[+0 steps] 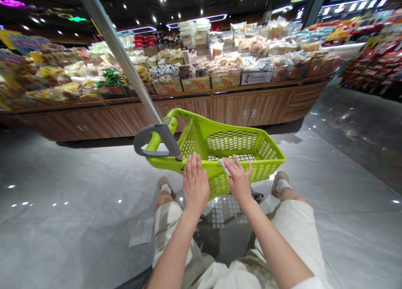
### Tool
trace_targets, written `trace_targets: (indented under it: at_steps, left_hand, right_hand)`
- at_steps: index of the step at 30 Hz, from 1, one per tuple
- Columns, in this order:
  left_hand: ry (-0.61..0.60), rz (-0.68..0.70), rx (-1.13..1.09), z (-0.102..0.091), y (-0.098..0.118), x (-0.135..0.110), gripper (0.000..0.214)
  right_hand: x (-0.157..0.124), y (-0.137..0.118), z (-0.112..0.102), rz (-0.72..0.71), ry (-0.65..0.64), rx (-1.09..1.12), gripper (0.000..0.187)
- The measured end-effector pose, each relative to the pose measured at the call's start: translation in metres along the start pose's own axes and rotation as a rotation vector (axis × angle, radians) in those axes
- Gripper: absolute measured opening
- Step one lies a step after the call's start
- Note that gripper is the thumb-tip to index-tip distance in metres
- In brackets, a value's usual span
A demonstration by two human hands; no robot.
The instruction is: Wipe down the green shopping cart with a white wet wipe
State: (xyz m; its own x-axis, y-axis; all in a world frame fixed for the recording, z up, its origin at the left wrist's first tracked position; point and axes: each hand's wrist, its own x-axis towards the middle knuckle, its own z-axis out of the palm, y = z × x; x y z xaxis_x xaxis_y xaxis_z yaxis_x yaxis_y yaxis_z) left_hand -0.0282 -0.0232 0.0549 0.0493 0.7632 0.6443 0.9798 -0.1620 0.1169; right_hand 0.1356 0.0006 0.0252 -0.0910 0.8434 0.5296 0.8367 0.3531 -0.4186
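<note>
The lime-green plastic shopping basket (232,140) sits low in front of the person, just ahead of the person's feet (166,186), in the head view. Its long axis slants across the picture, from the left end, where a grey pole (119,50) rises up and away and runs out of the top of the frame, toward the far right corner. The left hand (195,184) and right hand (239,180) lie apart on the near rim, fingers spread, neither clamped. A white scrap (224,166) shows beside the right hand's fingers; what it is is hard to make out. The frame under the basket is mostly hidden. Beyond stands a wooden display counter (251,107) stacked with packaged snacks (226,67), above a grey tiled floor (47,176).
</note>
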Motion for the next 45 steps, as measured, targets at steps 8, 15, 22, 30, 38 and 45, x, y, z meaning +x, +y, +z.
trace_targets:
  at_steps: [8,15,22,30,38,45]
  left_hand:
    - [0.007,-0.023,-0.018,0.002,0.006,0.0,0.064]
    - [-0.01,0.018,0.035,-0.001,-0.005,0.0,0.061]
    - [0.003,-0.004,0.02,-0.001,-0.011,0.0,0.062]
    - [0.021,0.006,0.017,0.0,-0.011,0.0,0.064]
    - [0.008,0.008,-0.006,-0.002,-0.016,-0.001,0.063]
    - [-0.008,-0.038,0.015,0.002,0.002,-0.002,0.064]
  right_hand:
    - [0.006,-0.025,0.005,0.105,0.033,-0.035,0.069]
    - [0.019,-0.057,0.005,-0.104,-0.083,0.093,0.07]
    - [-0.004,0.029,-0.007,0.197,0.043,-0.084,0.073]
    - [0.026,-0.086,0.013,-0.064,-0.077,0.141,0.062]
    - [-0.001,0.011,-0.003,0.065,-0.023,-0.078,0.073]
    - [0.008,-0.016,0.0,0.141,0.026,-0.024,0.067]
